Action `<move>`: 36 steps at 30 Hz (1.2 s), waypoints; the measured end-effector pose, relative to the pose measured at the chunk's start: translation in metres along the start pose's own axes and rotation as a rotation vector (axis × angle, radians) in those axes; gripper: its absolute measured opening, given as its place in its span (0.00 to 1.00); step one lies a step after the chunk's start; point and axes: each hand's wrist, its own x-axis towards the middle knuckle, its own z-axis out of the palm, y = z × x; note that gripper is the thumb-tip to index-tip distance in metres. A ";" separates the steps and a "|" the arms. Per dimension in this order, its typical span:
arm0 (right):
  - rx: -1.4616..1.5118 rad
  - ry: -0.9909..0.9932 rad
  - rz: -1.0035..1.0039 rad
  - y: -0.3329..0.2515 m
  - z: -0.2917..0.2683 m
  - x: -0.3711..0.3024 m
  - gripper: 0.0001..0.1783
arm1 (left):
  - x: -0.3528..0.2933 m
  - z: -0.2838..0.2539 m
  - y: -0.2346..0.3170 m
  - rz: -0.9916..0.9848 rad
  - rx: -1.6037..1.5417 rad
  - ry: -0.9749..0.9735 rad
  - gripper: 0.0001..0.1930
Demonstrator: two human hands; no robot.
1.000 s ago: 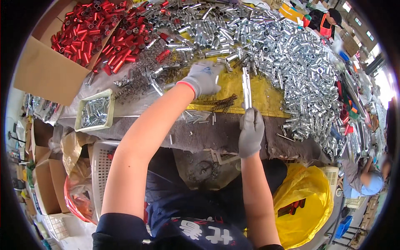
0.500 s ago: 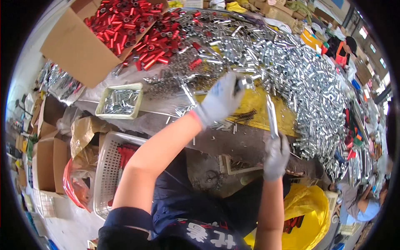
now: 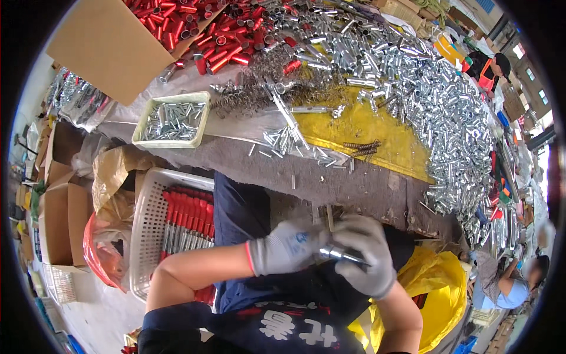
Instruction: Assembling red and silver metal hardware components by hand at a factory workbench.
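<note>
At the left edge of the frame stands an open carton (image 3: 54,227), with a red bag (image 3: 101,256) just to its right. A tilted cardboard box (image 3: 109,47) occupies the upper left; red tubes (image 3: 221,56) fill it and spread to its right. Left of centre, a white basket (image 3: 143,236) holds tools (image 3: 188,215) with red grips and silver shafts, lying side by side. Above the basket, a pale tray (image 3: 168,143) contains small metal pins (image 3: 172,121).

At upper centre a long rod (image 3: 289,121) lies aslant, with loose pins about its lower end. At lower centre, the gloved left hand (image 3: 289,246) is at the left end of a silver tube (image 3: 337,253). Its fingers are blurred; how far they are closed, and whether they grip, cannot be told. The tube lies between the two hands, over the dark clothing. The gloved right hand (image 3: 367,253) is partly closed, fingers and thumb bent around the tube's right part.

Springs (image 3: 362,147) lie on a yellow sheet (image 3: 386,127) above the right hand. A yellow bag (image 3: 439,301) sits at lower right. Silver parts (image 3: 460,124) are heaped at upper right; beyond them is a person (image 3: 488,74) in a dark cap. Another person (image 3: 504,286) is at the right edge, lower down.
</note>
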 end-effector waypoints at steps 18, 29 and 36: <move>1.316 -0.053 0.490 0.018 0.047 0.064 0.24 | -0.020 -0.008 -0.011 -0.659 -0.961 -0.209 0.17; -0.289 -0.129 0.035 0.062 0.058 0.076 0.15 | -0.031 -0.037 -0.020 -0.755 -0.668 0.151 0.16; -0.252 0.018 -0.081 0.085 0.068 0.130 0.07 | -0.038 -0.027 -0.017 -0.863 -1.235 0.655 0.35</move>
